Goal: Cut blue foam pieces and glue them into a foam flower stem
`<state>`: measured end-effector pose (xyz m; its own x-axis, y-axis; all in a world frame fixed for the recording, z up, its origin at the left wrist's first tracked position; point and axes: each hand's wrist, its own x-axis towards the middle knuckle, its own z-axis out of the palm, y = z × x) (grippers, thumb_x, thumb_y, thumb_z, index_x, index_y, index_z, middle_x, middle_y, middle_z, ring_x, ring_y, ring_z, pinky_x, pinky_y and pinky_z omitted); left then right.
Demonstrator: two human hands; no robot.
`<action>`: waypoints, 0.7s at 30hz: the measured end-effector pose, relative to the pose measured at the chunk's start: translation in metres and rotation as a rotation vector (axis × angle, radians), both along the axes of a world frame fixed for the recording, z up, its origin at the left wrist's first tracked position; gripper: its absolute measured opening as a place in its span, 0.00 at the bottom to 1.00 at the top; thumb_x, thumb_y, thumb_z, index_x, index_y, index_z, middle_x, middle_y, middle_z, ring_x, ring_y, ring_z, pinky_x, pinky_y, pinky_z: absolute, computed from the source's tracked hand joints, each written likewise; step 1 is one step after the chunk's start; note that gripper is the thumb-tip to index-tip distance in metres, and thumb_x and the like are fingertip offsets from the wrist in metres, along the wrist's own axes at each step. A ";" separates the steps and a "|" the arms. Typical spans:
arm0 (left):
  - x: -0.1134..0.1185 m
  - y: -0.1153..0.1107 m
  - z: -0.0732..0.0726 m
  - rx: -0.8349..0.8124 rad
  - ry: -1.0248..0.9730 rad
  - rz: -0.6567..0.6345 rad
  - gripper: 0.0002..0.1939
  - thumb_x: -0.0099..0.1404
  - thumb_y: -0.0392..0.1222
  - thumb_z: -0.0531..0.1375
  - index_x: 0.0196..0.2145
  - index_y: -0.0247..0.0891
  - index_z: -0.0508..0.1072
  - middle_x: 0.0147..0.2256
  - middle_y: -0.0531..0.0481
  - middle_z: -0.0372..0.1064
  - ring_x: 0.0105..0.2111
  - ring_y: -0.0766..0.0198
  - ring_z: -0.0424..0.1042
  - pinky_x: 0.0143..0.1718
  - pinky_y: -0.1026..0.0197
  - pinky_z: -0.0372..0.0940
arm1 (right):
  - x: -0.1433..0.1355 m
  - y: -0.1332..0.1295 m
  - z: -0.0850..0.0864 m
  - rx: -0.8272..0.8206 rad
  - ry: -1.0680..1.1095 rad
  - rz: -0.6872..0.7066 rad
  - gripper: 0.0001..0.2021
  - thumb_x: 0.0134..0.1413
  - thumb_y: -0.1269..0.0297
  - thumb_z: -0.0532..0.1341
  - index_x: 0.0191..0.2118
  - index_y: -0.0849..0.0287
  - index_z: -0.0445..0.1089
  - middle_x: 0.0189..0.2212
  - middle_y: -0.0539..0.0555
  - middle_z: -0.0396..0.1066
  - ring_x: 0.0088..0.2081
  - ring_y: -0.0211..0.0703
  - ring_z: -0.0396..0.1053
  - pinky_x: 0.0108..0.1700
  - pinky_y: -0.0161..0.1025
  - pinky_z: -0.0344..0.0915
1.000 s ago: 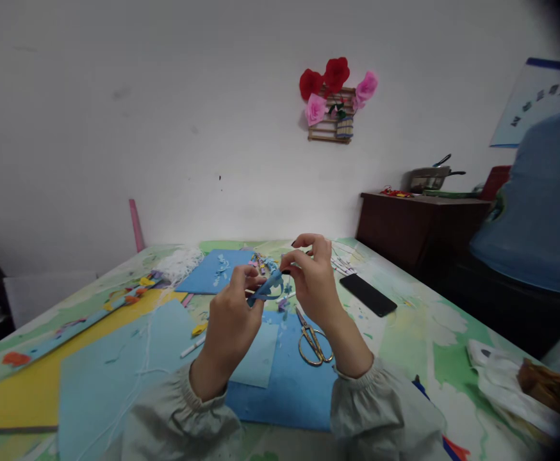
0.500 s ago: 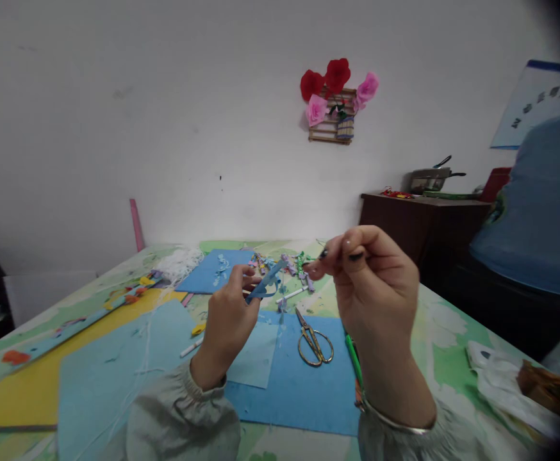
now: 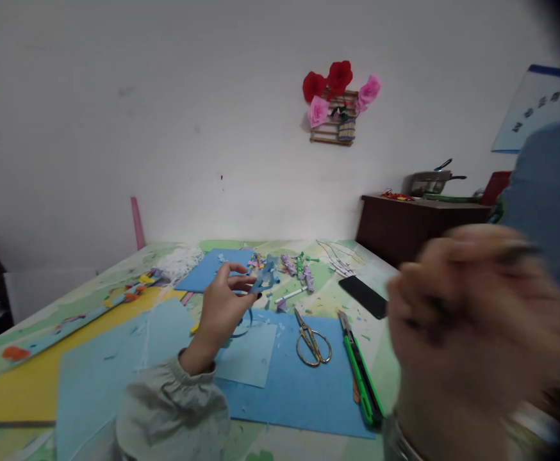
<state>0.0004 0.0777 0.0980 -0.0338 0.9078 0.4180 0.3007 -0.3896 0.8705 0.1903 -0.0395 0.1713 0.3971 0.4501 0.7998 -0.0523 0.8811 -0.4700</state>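
Observation:
My left hand [image 3: 225,298] is over the middle of the table, with a curled blue paper strip [image 3: 264,275] held at its fingertips. A loop of the strip hangs below the thumb. Large and blurred at the right, my right hand [image 3: 477,320] has its fingers curled in; whatever they may hold is hidden. Under the left hand lies a light blue paper sheet [image 3: 254,358], on top of a darker blue board [image 3: 304,397]. Gold-handled scissors [image 3: 313,342] and a green utility knife [image 3: 361,371] rest between the two hands.
Purple and green paper curls [image 3: 304,269] lie farther back, near a white stick [image 3: 292,294]. A black phone [image 3: 364,296] is at the right. Leftward are a yellow board [image 3: 15,390], a decorated blue strip [image 3: 82,320] and white shredded paper [image 3: 177,266].
My right hand has swung right and toward the camera, uncovering the phone and knife. My left hand has shifted slightly left, still with the blue strip, whose loop now hangs lower.

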 end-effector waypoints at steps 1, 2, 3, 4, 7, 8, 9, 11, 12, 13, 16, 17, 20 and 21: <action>0.000 -0.002 0.002 -0.046 -0.063 -0.051 0.21 0.45 0.35 0.65 0.36 0.39 0.62 0.33 0.48 0.74 0.32 0.60 0.74 0.32 0.60 0.68 | -0.005 0.015 -0.002 0.016 0.071 -0.003 0.07 0.57 0.69 0.55 0.28 0.58 0.64 0.19 0.45 0.54 0.14 0.27 0.46 0.13 0.29 0.43; 0.001 -0.004 0.003 -0.081 -0.119 -0.094 0.22 0.44 0.36 0.66 0.36 0.39 0.62 0.33 0.48 0.74 0.32 0.60 0.74 0.32 0.60 0.68 | -0.010 0.031 -0.005 -0.065 0.066 0.021 0.07 0.56 0.67 0.57 0.27 0.58 0.65 0.17 0.44 0.53 0.15 0.28 0.47 0.14 0.28 0.43; 0.001 -0.006 0.005 -0.105 -0.164 -0.124 0.23 0.43 0.36 0.67 0.36 0.38 0.63 0.33 0.48 0.74 0.33 0.60 0.74 0.32 0.60 0.68 | -0.013 0.047 -0.010 -0.153 0.041 0.039 0.08 0.56 0.64 0.57 0.26 0.59 0.65 0.15 0.43 0.51 0.15 0.28 0.47 0.15 0.28 0.42; 0.002 -0.009 0.007 -0.115 -0.196 -0.140 0.23 0.43 0.36 0.68 0.36 0.38 0.63 0.32 0.48 0.74 0.33 0.60 0.74 0.33 0.60 0.68 | -0.016 0.062 -0.015 -0.252 -0.009 0.047 0.10 0.56 0.62 0.57 0.26 0.60 0.66 0.13 0.43 0.52 0.15 0.28 0.48 0.15 0.29 0.43; 0.004 -0.015 0.010 -0.111 -0.236 -0.159 0.24 0.41 0.36 0.68 0.36 0.38 0.63 0.31 0.49 0.74 0.32 0.61 0.73 0.32 0.61 0.68 | -0.018 0.089 -0.031 -0.436 -0.170 -0.075 0.10 0.53 0.62 0.59 0.25 0.61 0.68 0.14 0.46 0.61 0.15 0.29 0.52 0.18 0.30 0.48; 0.004 -0.017 0.012 -0.108 -0.240 -0.169 0.24 0.41 0.36 0.68 0.36 0.38 0.63 0.31 0.49 0.74 0.32 0.61 0.73 0.31 0.61 0.68 | -0.018 0.092 -0.034 -0.458 -0.222 -0.128 0.09 0.52 0.63 0.60 0.25 0.61 0.69 0.15 0.47 0.65 0.16 0.30 0.55 0.19 0.30 0.51; 0.005 -0.019 0.013 -0.109 -0.244 -0.183 0.24 0.42 0.36 0.68 0.36 0.38 0.63 0.31 0.49 0.74 0.31 0.61 0.73 0.31 0.62 0.68 | -0.018 0.093 -0.036 -0.462 -0.270 -0.175 0.07 0.51 0.64 0.60 0.27 0.61 0.70 0.16 0.48 0.66 0.17 0.31 0.58 0.20 0.31 0.53; 0.006 -0.022 0.015 -0.113 -0.251 -0.207 0.24 0.42 0.36 0.68 0.36 0.38 0.63 0.31 0.50 0.74 0.30 0.62 0.73 0.30 0.62 0.68 | -0.019 0.090 -0.037 -0.437 -0.358 -0.244 0.05 0.50 0.67 0.59 0.30 0.60 0.72 0.16 0.48 0.67 0.19 0.33 0.63 0.24 0.32 0.57; 0.006 -0.023 0.016 -0.117 -0.252 -0.217 0.23 0.42 0.35 0.68 0.35 0.38 0.64 0.30 0.51 0.74 0.30 0.63 0.73 0.30 0.63 0.68 | -0.020 0.088 -0.037 -0.419 -0.402 -0.265 0.06 0.50 0.68 0.59 0.32 0.60 0.73 0.16 0.47 0.66 0.20 0.34 0.64 0.26 0.33 0.59; 0.007 -0.025 0.017 -0.121 -0.251 -0.225 0.23 0.41 0.35 0.69 0.35 0.38 0.64 0.30 0.51 0.73 0.30 0.64 0.72 0.30 0.63 0.68 | -0.021 0.087 -0.036 -0.403 -0.444 -0.280 0.07 0.50 0.68 0.58 0.34 0.59 0.73 0.15 0.46 0.65 0.20 0.34 0.64 0.28 0.33 0.60; 0.007 -0.027 0.018 -0.120 -0.245 -0.254 0.22 0.41 0.34 0.69 0.34 0.37 0.64 0.30 0.51 0.73 0.30 0.65 0.72 0.30 0.65 0.67 | -0.024 0.084 -0.035 -0.359 -0.512 -0.311 0.10 0.51 0.71 0.56 0.36 0.58 0.74 0.15 0.46 0.64 0.20 0.34 0.63 0.29 0.33 0.60; 0.007 -0.028 0.018 -0.119 -0.248 -0.265 0.22 0.41 0.34 0.69 0.34 0.37 0.65 0.30 0.51 0.73 0.30 0.65 0.72 0.30 0.65 0.67 | -0.025 0.084 -0.035 -0.343 -0.494 -0.324 0.11 0.52 0.72 0.54 0.37 0.58 0.73 0.16 0.46 0.64 0.21 0.34 0.63 0.29 0.33 0.59; 0.006 -0.027 0.018 -0.121 -0.278 -0.267 0.21 0.42 0.33 0.69 0.34 0.37 0.65 0.31 0.51 0.73 0.31 0.66 0.72 0.31 0.66 0.67 | -0.026 0.079 -0.033 -0.302 -0.353 -0.374 0.14 0.56 0.73 0.50 0.42 0.58 0.70 0.20 0.47 0.65 0.20 0.32 0.60 0.26 0.32 0.57; 0.006 -0.027 0.018 -0.125 -0.293 -0.262 0.21 0.42 0.33 0.69 0.34 0.37 0.65 0.31 0.51 0.73 0.31 0.66 0.72 0.31 0.66 0.67 | -0.025 0.077 -0.032 -0.302 -0.310 -0.380 0.13 0.57 0.72 0.49 0.42 0.58 0.69 0.21 0.47 0.66 0.19 0.31 0.58 0.25 0.32 0.56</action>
<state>0.0059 0.0506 0.1157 0.1046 0.9447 0.3106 -0.0622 -0.3055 0.9501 0.1652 0.0377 0.1392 0.3432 0.5481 0.7627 0.4217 0.6357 -0.6466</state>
